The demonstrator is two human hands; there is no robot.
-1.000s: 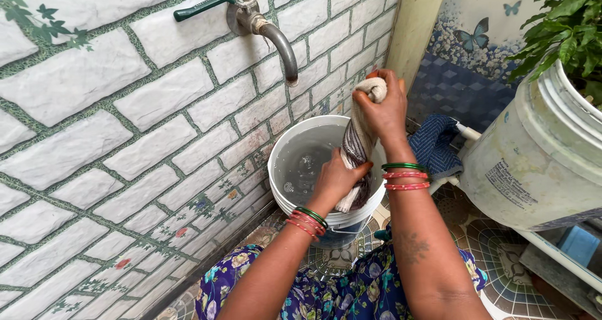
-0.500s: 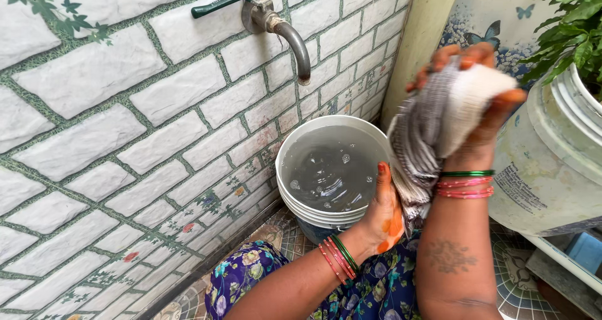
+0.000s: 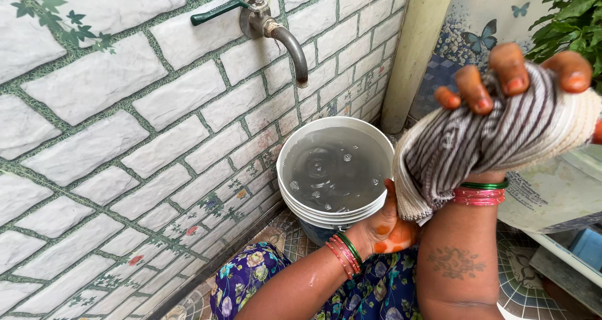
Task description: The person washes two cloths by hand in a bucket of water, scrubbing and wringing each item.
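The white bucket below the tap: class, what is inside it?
The white bucket holds clear water with a few bubbles on top. Its right rim is covered by the left hand and the striped cloth, so that edge cannot be seen.

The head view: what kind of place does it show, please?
Probably a home washing corner, perhaps outdoors. A tap sticks out of a brick-patterned wall above a white bucket of water, and the right hand holds a striped cloth.
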